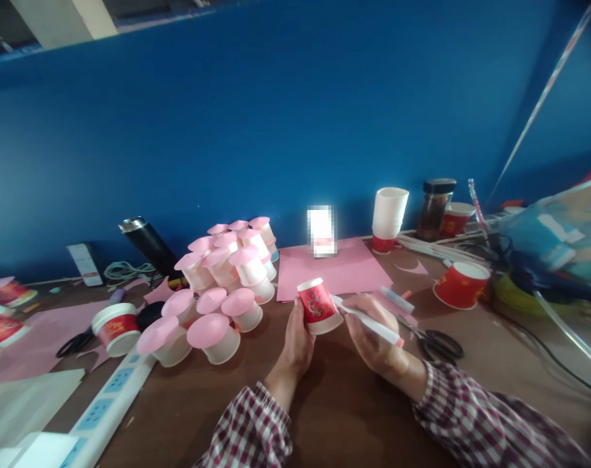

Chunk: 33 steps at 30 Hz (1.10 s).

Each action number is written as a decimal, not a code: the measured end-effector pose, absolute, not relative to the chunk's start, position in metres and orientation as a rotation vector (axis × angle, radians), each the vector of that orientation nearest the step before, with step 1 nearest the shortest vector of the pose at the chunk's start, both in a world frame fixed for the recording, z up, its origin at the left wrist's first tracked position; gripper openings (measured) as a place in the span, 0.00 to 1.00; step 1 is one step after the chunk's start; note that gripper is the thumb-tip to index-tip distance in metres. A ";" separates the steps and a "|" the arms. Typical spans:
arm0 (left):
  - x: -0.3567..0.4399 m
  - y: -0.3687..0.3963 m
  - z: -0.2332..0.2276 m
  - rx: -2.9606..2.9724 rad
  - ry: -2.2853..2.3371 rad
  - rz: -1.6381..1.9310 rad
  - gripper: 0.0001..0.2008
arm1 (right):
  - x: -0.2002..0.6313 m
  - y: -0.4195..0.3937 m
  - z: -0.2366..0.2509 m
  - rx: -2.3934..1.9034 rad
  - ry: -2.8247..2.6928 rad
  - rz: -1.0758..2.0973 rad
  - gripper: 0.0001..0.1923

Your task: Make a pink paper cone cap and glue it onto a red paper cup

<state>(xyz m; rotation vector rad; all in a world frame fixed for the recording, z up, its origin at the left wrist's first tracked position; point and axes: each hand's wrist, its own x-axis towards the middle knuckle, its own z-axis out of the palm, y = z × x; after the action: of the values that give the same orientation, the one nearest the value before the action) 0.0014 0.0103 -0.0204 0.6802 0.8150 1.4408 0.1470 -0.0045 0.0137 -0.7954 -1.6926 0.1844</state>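
Observation:
My left hand (299,338) is wrapped around a red and white paper cup (319,305) with a printed design, tilted above the brown table. In my right hand (373,331) is a white marker pen (376,325) with an orange-red end, its other end close to the cup's right side. Whether the tip touches the cup I cannot tell. To the left stand several white paper cups topped with pink paper discs (208,330). Behind my hands lies a pink paper sheet (344,273). Scissors (439,344) with black handles rest just right of my right hand.
A white power strip (107,396) runs along the left. Stacked paper cups (390,214), a dark-lidded jar (435,208) and a red paper cup (461,285) stand at the right. A black flask (151,244) leans at the back left, before the blue partition (295,117).

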 end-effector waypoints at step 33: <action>0.002 0.007 -0.023 0.842 0.870 1.474 0.22 | 0.146 -0.007 0.013 -0.914 -1.731 0.165 0.05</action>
<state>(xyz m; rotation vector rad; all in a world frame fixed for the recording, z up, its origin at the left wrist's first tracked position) 0.0025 0.0068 -0.0227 0.8418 0.8696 1.4735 0.1456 -0.0068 0.0128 -0.9142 -1.7309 0.1652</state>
